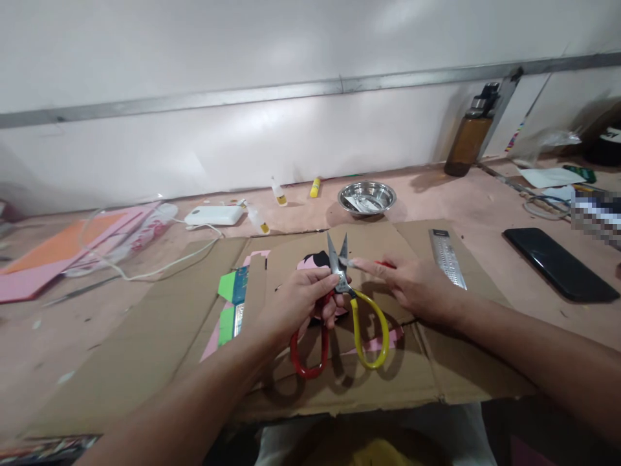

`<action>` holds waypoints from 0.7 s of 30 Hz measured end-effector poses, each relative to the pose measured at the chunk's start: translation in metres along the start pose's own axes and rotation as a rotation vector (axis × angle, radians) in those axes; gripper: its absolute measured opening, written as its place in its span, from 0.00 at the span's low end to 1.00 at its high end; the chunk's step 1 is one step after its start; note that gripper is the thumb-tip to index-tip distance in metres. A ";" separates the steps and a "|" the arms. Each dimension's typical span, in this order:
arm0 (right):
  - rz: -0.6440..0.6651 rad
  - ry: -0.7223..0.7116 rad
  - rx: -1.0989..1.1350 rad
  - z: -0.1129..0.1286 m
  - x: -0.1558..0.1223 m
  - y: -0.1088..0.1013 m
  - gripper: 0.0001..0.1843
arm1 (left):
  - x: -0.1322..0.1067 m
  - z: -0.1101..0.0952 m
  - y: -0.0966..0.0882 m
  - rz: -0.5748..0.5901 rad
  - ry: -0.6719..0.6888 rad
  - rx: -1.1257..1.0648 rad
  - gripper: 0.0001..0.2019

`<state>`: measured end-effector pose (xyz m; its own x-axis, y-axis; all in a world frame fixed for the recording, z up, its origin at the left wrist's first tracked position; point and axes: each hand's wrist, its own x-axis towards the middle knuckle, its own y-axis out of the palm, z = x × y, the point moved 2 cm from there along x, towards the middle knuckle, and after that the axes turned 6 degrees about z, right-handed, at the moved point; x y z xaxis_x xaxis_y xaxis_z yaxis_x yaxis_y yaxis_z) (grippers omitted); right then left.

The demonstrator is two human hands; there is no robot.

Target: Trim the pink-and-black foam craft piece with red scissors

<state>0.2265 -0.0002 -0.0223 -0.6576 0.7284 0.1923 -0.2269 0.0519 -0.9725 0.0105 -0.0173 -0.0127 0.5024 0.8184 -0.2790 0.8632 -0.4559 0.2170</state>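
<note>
Because the table (pixel 420 194) serves as the work surface, a broad sheet of cardboard (pixel 140 336) lies across its near part, probably to shield it from cuts and scraps. The right hand (pixel 417 285) comes in over the sheet with its index finger stretched towards the blades, the other fingers curled around something slim and red, mostly hidden. Opposite, the left hand (pixel 303 291) is closed around the scissors (pixel 342 283) near the pivot, above the middle of the cardboard; gripping there rather than by the loops likely steadies the parted blades, which point away from the person. Off the sheet to the right lies a black phone (pixel 557 264), seemingly set clear of the work. A metal grater (pixel 447 257) rests at the cardboard's right side, while a steel bowl (pixel 373 212) beyond the far edge gathers small pale pieces. Partly behind the left hand sits a pink-and-black piece (pixel 319 259).
</note>
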 end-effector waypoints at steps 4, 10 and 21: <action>-0.020 0.075 -0.023 -0.002 0.000 0.000 0.38 | 0.000 0.001 0.001 -0.008 0.001 -0.025 0.10; -0.031 0.087 -0.060 -0.003 0.000 0.000 0.38 | 0.000 0.000 -0.001 -0.007 0.005 -0.009 0.11; 0.029 -0.021 0.047 0.006 -0.002 0.000 0.37 | 0.002 0.000 -0.004 0.007 0.009 0.029 0.11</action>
<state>0.2235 -0.0052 -0.0217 -0.6793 0.7147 0.1668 -0.2406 -0.0021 -0.9706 0.0080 -0.0145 -0.0143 0.5084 0.8179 -0.2694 0.8606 -0.4718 0.1917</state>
